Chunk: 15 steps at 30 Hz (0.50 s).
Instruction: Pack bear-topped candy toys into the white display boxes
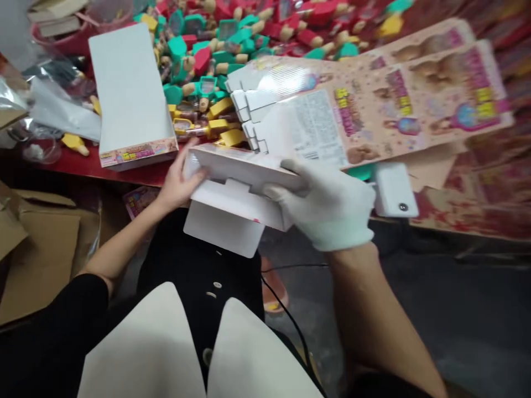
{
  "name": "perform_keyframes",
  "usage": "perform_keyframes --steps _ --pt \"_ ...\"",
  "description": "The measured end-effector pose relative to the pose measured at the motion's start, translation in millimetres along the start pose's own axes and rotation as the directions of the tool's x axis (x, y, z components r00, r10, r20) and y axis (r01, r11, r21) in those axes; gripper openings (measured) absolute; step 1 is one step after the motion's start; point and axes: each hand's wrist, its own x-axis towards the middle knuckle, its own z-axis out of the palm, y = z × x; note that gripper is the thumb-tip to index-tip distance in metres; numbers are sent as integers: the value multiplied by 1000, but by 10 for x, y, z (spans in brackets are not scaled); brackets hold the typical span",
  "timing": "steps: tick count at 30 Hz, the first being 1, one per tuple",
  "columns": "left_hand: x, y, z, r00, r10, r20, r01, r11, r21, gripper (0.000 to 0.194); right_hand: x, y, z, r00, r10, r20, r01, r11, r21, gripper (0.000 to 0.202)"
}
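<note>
Between my two hands, above my lap at the table's front edge, is a cardboard display box (232, 207), white inside, with a flap hanging down on my side. My bare left hand (180, 179) grips its left end, thumb on the near side. On its right end, my white-gloved right hand (327, 199) is closed, thumb and fingers pinching the upper wall. Just left of it stands an open white box (128, 94) with a printed front strip. Beyond my right hand lie several flattened printed cartons (373, 105), overlapping in a stack.
A heap of green, red and yellow toy pieces (207, 55) covers the back of the red table. A white device (396, 190) with a cable sits at the front edge, right. Brown cardboard boxes (45, 249) stand at lower left; clear plastic bags (62, 105) lie at left.
</note>
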Motion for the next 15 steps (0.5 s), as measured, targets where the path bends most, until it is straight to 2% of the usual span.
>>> perform_keyframes --steps 2,4,6,7,9,10,11,13,15 --pt "-90 84 92 995 -94 24 97 977 -188 84 -25 -107 -117 999 -31 41 35 994 -104 47" --pt "-258 219 219 983 -168 -75 128 917 -378 83 -69 -234 -218 996 -16 84 32 981 -191 47" --pt "-445 337 380 928 -331 -172 174 792 -585 78 -100 -305 -244 993 50 105 -23 969 -245 49" --pt "-531 377 471 885 -440 -151 230 697 -680 73 -108 -312 -230 990 78 115 -46 965 -256 49" --pt "-667 420 653 796 -605 -18 356 492 -794 63 -109 -282 -180 986 84 146 -45 968 -246 48" --pt "-714 433 733 765 -642 45 397 415 -819 58 -104 -257 -162 983 70 167 -31 974 -224 48" --pt "-746 451 796 752 -655 82 412 370 -833 53 -98 -234 -163 982 48 183 -11 981 -196 49" --pt "-761 530 858 772 -630 82 379 352 -856 46 -95 -213 -240 982 -11 187 37 990 -137 51" --pt "-696 703 822 826 -558 82 330 360 -873 43 -133 -235 -422 990 -66 124 78 993 -92 47"
